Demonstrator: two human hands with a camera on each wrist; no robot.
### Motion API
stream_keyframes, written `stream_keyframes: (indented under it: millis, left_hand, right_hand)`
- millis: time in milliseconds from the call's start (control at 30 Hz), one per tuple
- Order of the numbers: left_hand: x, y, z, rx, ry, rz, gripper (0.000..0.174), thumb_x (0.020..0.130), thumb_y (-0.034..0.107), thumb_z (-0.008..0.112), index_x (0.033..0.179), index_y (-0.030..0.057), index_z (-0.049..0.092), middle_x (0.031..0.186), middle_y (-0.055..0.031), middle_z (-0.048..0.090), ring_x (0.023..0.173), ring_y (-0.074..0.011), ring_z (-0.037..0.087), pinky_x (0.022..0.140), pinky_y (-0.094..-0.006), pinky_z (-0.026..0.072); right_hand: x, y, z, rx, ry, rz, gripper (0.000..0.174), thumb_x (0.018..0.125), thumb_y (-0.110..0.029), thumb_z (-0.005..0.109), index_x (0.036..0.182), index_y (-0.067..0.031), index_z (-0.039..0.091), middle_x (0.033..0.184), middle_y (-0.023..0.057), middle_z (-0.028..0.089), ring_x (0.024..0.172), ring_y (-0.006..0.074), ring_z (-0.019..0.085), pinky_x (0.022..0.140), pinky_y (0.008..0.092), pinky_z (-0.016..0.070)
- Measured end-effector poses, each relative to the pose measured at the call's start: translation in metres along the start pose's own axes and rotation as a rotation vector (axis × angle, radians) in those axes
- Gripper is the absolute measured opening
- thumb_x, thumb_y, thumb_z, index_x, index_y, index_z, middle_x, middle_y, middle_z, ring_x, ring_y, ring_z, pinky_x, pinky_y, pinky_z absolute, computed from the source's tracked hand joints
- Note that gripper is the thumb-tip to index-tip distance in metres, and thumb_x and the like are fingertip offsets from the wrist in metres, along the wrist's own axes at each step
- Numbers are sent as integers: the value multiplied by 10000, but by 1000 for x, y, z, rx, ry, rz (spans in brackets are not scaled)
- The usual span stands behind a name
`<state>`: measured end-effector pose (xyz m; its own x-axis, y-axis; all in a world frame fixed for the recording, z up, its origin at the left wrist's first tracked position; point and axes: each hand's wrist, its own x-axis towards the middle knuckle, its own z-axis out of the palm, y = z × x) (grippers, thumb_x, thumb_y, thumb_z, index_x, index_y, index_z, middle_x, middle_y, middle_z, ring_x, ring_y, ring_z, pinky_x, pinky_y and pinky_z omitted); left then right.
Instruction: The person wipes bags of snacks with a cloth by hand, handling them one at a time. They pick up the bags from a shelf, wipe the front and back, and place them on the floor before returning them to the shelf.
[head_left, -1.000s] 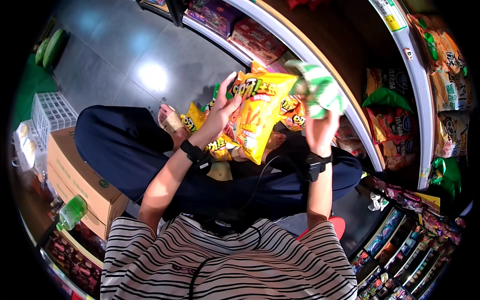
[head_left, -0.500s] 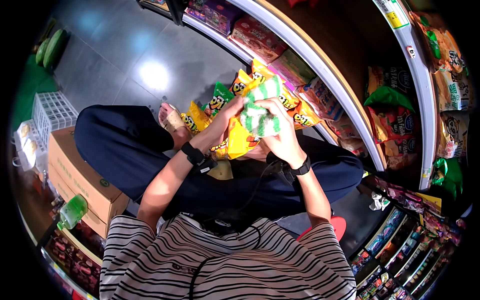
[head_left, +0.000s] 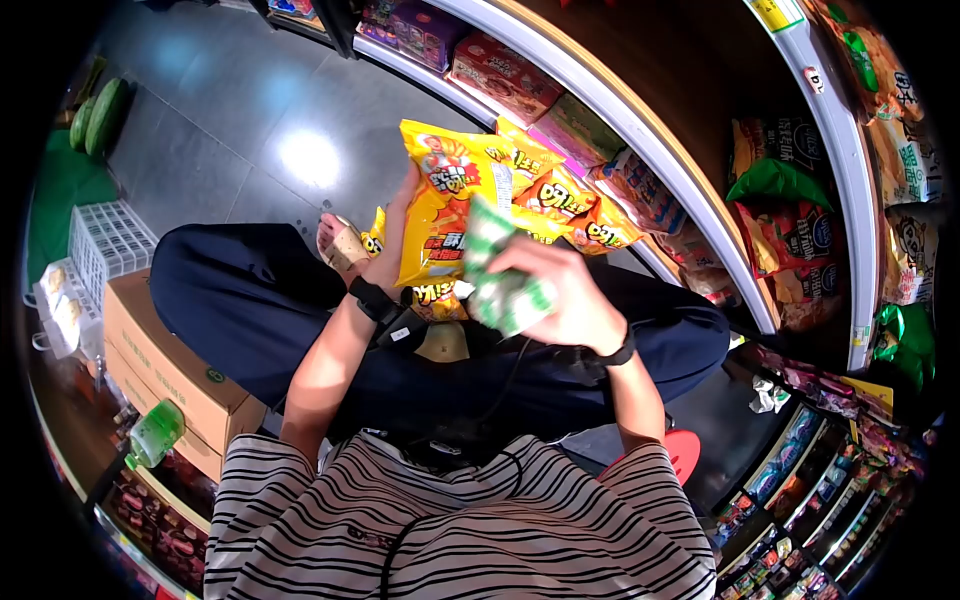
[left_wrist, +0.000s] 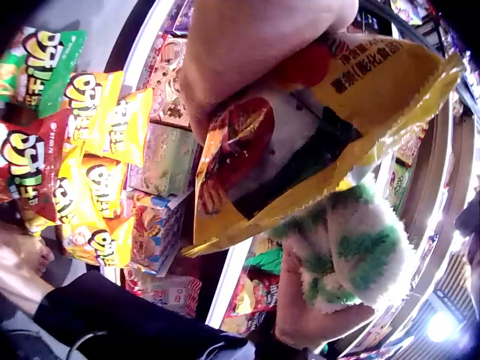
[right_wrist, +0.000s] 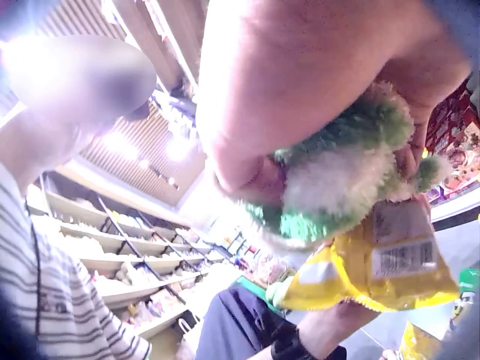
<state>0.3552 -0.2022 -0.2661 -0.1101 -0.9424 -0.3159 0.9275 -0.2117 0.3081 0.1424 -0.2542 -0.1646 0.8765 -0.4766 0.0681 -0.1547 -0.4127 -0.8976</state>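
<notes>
A yellow snack bag (head_left: 440,240) is held up by its left side in the left hand (head_left: 392,235), whose fingers are mostly behind it. The right hand (head_left: 570,295) grips a fluffy green-and-white striped cloth (head_left: 500,270) close against the bag's lower right. In the left wrist view the bag (left_wrist: 315,135) hangs beneath the left hand (left_wrist: 255,52), and the bunched cloth (left_wrist: 360,247) lies in the right hand (left_wrist: 311,322). The right wrist view shows the cloth (right_wrist: 337,180) in the curled right hand (right_wrist: 300,82), over the bag's barcode side (right_wrist: 405,259).
More yellow and orange bags (head_left: 565,195) stand on the floor between the feet and the shelf. Boxed snacks fill the low shelf (head_left: 505,75). A cardboard box (head_left: 165,350), a white basket (head_left: 115,240) and a green-capped bottle (head_left: 157,433) are at the left.
The yellow bag has been turned to show its other printed side and raised, shifting left. The right hand brought the cloth in from the right to the bag, then moved slightly lower.
</notes>
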Motion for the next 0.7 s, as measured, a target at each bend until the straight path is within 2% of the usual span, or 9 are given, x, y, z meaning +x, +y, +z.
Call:
stream_keyframes:
  millis: [167, 200, 233, 367, 433, 500, 567, 633, 700]
  left_hand:
    - [-5, -1, -8, -37, -32, -54, 709, 1029, 607, 390, 1459, 46, 450, 1335, -165, 624, 1163, -280, 655, 984, -440, 554]
    - [-8, -3, -7, -51, -64, -23, 672, 1042, 576, 383, 1440, 40, 470, 1324, -165, 631, 1137, -280, 668, 970, -433, 561]
    - [-8, -7, -11, -53, -72, -30, 672, 1042, 576, 383, 1440, 40, 470, 1324, -165, 631, 1137, -280, 668, 970, -433, 561]
    - [-6, -13, -2, -160, 60, 39, 576, 1065, 490, 382, 1376, 27, 524, 1246, -164, 671, 1058, -273, 697, 938, -415, 574]
    - [-11, 0, -2, -109, -55, 123, 545, 1065, 463, 394, 1360, 27, 537, 1215, -158, 684, 1036, -254, 701, 918, -396, 578]
    - [-18, 9, 6, -146, -76, 103, 516, 1071, 432, 385, 1346, 26, 545, 1199, -152, 691, 1003, -238, 707, 888, -377, 584]
    - [-21, 10, 8, 62, 72, 210, 458, 1087, 366, 377, 1352, 26, 531, 1214, -139, 685, 1023, -221, 698, 878, -354, 583]
    - [-24, 14, 9, -15, -85, 163, 412, 1097, 301, 364, 1380, 34, 499, 1247, -128, 665, 1072, -212, 680, 902, -340, 573]
    - [-28, 12, 19, 315, 136, 416, 422, 1101, 308, 355, 1402, 45, 491, 1263, -131, 656, 1112, -221, 665, 929, -335, 561]
  right_hand:
    - [-5, 30, -24, 412, 635, 71, 304, 883, -149, 609, 1169, -47, 587, 1092, 43, 635, 996, 140, 621, 883, 304, 503]
    - [-9, 29, -22, 471, 580, 240, 344, 896, -123, 538, 1232, -46, 532, 1135, 60, 604, 1070, 148, 590, 929, 303, 475]
    - [-3, 31, -18, 256, 501, 109, 372, 876, -74, 538, 1245, -50, 496, 1171, 73, 583, 1126, 158, 560, 955, 314, 462]
    - [0, 31, 34, 348, 416, 118, 427, 837, -6, 605, 1238, -66, 469, 1203, 104, 588, 1114, 184, 558, 964, 332, 454]
    - [-2, 30, 42, 418, 282, 200, 432, 861, -98, 686, 1229, -73, 460, 1089, 31, 581, 982, 141, 572, 897, 299, 465]
    - [-5, 30, 49, 226, 245, 174, 448, 851, -113, 724, 1204, -67, 453, 1034, 37, 581, 932, 135, 562, 825, 303, 475]
    - [-4, 29, 52, 183, 297, 84, 408, 850, -116, 716, 1169, -63, 468, 1037, 43, 576, 930, 129, 551, 818, 302, 470]
    - [-3, 24, 45, 195, 235, 93, 404, 840, -126, 725, 1152, -58, 477, 1044, 49, 572, 929, 149, 552, 836, 306, 464]
    - [-2, 20, 37, 206, 175, 101, 402, 830, -136, 735, 1134, -53, 485, 1051, 56, 568, 928, 169, 554, 854, 311, 458]
